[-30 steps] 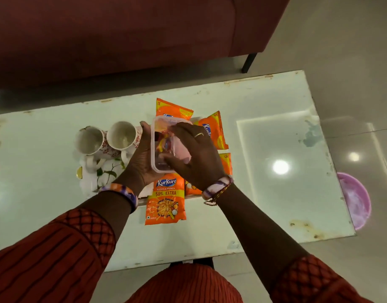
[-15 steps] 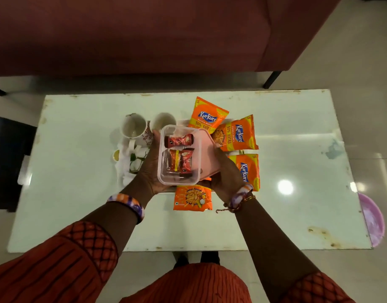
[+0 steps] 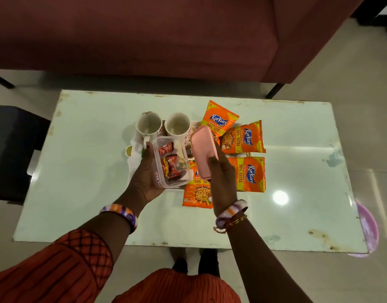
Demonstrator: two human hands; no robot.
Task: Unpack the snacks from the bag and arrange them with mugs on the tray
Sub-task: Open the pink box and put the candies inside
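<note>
We grip the open box (image 3: 171, 166) in our left hand (image 3: 145, 178) and its pink lid (image 3: 203, 153) in our right hand (image 3: 223, 180), both lengthwise over the tray (image 3: 133, 159).

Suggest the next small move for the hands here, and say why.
Probably set the pink lid down on the table. The right hand holds it clear of the clear container, which the left hand holds open above the tray, wrapped sweets inside; freeing the right hand lets it reach them.

A maroon sofa (image 3: 144, 33) stands behind the pale table (image 3: 297, 149).
</note>
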